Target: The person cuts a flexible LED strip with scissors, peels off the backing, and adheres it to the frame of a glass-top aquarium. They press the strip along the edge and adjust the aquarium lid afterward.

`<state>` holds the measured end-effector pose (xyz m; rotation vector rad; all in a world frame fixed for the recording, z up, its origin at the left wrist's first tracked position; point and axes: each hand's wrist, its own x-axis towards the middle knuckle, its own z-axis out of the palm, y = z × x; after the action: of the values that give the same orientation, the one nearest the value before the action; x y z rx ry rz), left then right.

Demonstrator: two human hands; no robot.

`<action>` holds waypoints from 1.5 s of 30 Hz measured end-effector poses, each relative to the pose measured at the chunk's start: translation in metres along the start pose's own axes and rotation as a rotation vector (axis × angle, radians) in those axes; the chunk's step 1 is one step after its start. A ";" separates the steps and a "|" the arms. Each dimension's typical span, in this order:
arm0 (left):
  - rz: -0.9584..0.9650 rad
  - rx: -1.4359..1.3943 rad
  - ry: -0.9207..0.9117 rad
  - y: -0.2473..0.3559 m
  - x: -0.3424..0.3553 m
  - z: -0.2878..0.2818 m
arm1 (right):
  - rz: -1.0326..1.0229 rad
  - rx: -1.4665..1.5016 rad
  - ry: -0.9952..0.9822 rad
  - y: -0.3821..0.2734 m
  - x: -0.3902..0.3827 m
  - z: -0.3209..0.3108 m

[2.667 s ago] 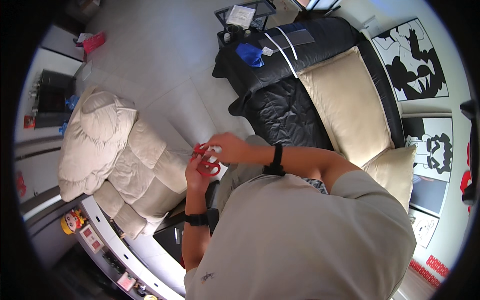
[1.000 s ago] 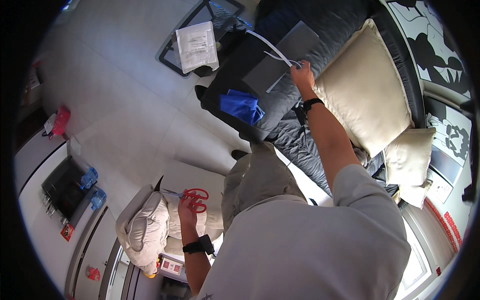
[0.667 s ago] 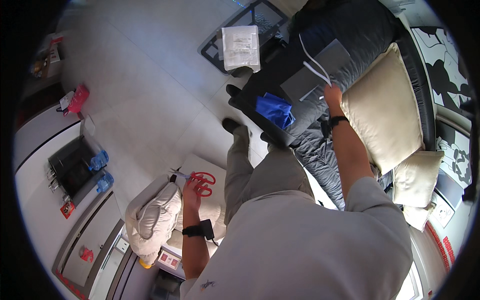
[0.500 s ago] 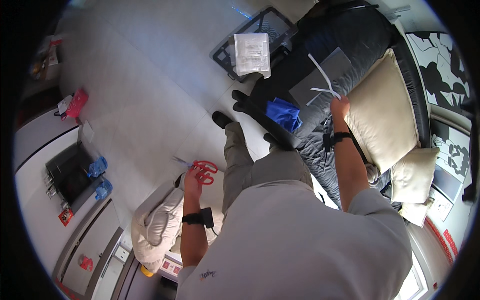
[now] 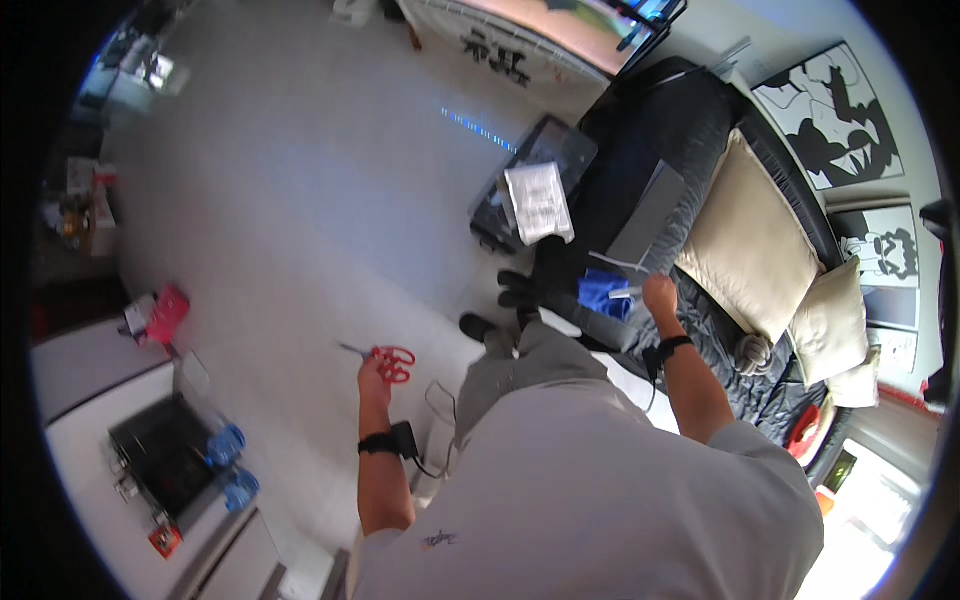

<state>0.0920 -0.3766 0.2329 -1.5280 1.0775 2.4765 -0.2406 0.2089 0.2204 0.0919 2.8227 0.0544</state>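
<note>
A pair of scissors (image 5: 398, 366) with red handles is in my left hand (image 5: 373, 382), whose fingers are closed around it near the pivot. Its blades point away to the upper left. My right hand (image 5: 660, 295) is closed on thin white strips (image 5: 622, 263), which stick out to the left over the dark sofa. Just left of that hand lies a crumpled blue piece of fabric or plastic (image 5: 600, 290). A flat grey sheet (image 5: 642, 218) rests on the sofa beyond the strips.
The black sofa (image 5: 605, 150) runs along the right side with beige cushions (image 5: 755, 235). A low dark table (image 5: 495, 215) bears a white wrapped package (image 5: 540, 203). At the lower left, blue water jugs (image 5: 227, 445) stand by a dark panel on a white counter (image 5: 85, 470).
My view has swung upward, bringing the screen and the far wall into sight. The strips have moved lower, close to the blue piece. Both hands keep their hold.
</note>
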 end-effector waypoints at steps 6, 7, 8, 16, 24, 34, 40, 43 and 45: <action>0.009 0.043 0.100 0.052 0.034 -0.002 | 0.177 0.478 -0.087 -0.046 -0.008 -0.052; 0.035 0.087 0.039 0.061 0.034 -0.003 | 0.102 0.475 0.059 -0.055 -0.006 -0.049; 0.049 0.127 0.023 0.071 0.036 -0.005 | 0.084 0.521 0.033 -0.068 0.001 -0.045; -0.019 0.129 0.191 0.120 0.071 -0.033 | 0.113 1.057 -0.108 -0.182 0.030 -0.043; -0.133 0.063 0.091 0.219 0.159 -0.075 | -0.232 0.847 -0.149 -0.263 0.019 -0.024; -0.069 0.442 -0.143 0.397 0.268 -0.065 | -0.020 0.786 -0.133 -0.404 -0.076 -0.092; -0.069 0.474 -0.276 0.426 0.294 -0.026 | 0.300 1.006 -0.178 -0.437 -0.117 -0.134; -0.151 0.494 -0.269 0.421 0.304 -0.007 | 0.403 1.075 -0.238 -0.444 -0.125 -0.146; -0.157 0.539 -0.346 0.418 0.309 0.003 | 0.289 1.120 -0.276 -0.447 -0.132 -0.148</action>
<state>-0.2252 -0.7881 0.2108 -0.9495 1.3434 2.0093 -0.1878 -0.2505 0.3803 0.6753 2.1975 -1.3346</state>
